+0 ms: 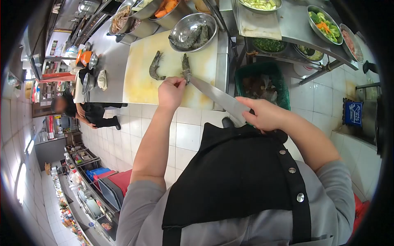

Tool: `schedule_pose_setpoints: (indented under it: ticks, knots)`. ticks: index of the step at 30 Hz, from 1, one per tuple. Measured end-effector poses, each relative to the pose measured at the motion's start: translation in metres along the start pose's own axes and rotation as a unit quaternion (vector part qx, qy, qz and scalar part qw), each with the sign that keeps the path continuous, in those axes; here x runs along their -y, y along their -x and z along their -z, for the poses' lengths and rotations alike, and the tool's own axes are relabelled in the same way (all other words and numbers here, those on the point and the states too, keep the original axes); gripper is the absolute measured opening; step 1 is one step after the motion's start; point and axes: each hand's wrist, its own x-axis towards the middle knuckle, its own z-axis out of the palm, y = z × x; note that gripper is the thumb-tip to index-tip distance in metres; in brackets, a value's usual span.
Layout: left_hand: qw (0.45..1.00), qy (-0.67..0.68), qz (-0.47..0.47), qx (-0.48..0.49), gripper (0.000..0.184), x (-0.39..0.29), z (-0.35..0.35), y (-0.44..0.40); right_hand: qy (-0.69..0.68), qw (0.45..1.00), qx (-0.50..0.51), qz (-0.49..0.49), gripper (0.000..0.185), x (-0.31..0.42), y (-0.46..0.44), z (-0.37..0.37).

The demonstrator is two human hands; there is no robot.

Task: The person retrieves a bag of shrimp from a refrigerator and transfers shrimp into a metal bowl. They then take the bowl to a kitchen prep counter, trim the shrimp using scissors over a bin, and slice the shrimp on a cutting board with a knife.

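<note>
My left hand (171,91) has its fingers closed on the near end of a grey shrimp (186,65) lying on a yellow-stained white cutting board (137,61). In my right hand (262,112) is a large kitchen knife (219,97), its broad blade slanting up and left. The blade's tip is at the shrimp, right beside my left fingertips; whether it cuts in is too small to tell. To the left, a second shrimp (155,67) lies curled on the board. Behind them, a steel bowl (175,30) holds several more shrimp.
A green bin (283,88) with scraps stands right of the board, below a steel table (293,24) bearing bowls of cut vegetables. Metal containers (170,18) of food line the back. Another person (94,110) stands at the far left.
</note>
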Motion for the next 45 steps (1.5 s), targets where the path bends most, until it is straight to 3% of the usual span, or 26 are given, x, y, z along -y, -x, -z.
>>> schedule_pose_setpoints:
  ticks: [11,14,15,21,37,43,45]
  knots:
    - [0.999,0.020,0.025,-0.009,0.018,0.005,-0.003,-0.007,0.010,0.997,-0.038,0.062,0.057,-0.019,-0.032,-0.011]
    - [1.000,0.017,0.016,-0.013,0.018,0.008,-0.005,-0.013,0.000,0.999,-0.019,0.037,0.058,0.006,-0.024,0.004]
    - [1.000,0.018,0.006,-0.025,0.019,0.008,-0.007,-0.013,0.025,0.995,-0.042,0.086,0.058,-0.001,-0.031,0.000]
    - [0.999,0.030,0.005,-0.037,0.018,0.011,-0.012,-0.014,0.041,0.999,-0.005,0.000,0.060,0.005,-0.004,0.004]
    - [0.997,0.054,0.017,-0.044,0.019,0.014,-0.014,-0.011,0.089,0.984,-0.075,0.132,0.057,-0.031,-0.032,-0.019]
    - [0.999,0.027,0.018,-0.007,0.020,0.021,-0.004,-0.007,0.029,1.000,0.002,-0.009,0.055,0.007,-0.009,0.002]
    - [0.999,0.033,0.019,-0.010,0.020,0.020,-0.007,-0.008,0.009,1.000,-0.003,0.016,0.056,0.004,-0.016,-0.003]
